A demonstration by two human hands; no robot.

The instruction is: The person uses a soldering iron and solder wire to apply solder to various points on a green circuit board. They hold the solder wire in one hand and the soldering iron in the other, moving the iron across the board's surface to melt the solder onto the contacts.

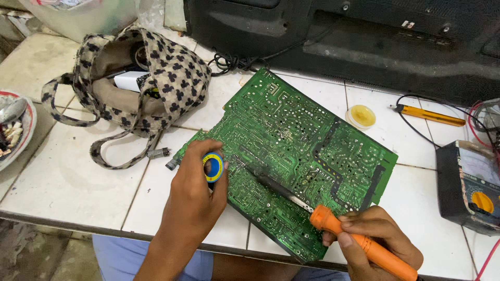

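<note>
A large green circuit board (pixel 291 140) lies solder side up on the white tiled counter (pixel 78 177). My left hand (pixel 195 192) grips a small blue and yellow spool of solder wire (pixel 213 167) at the board's left edge. My right hand (pixel 377 234) holds a soldering iron by its orange handle (pixel 359 242). The iron's dark shaft (pixel 276 184) slants up to the left, and its tip rests on the board just right of the spool.
A spotted fabric bag (pixel 151 73) lies open at the back left. A bowl (pixel 15 130) sits at the left edge. A round flux tin (pixel 361 116) and an orange-handled screwdriver (pixel 432 115) lie behind the board. A multimeter (pixel 469 184) stands at right, a black casing (pixel 364 36) behind.
</note>
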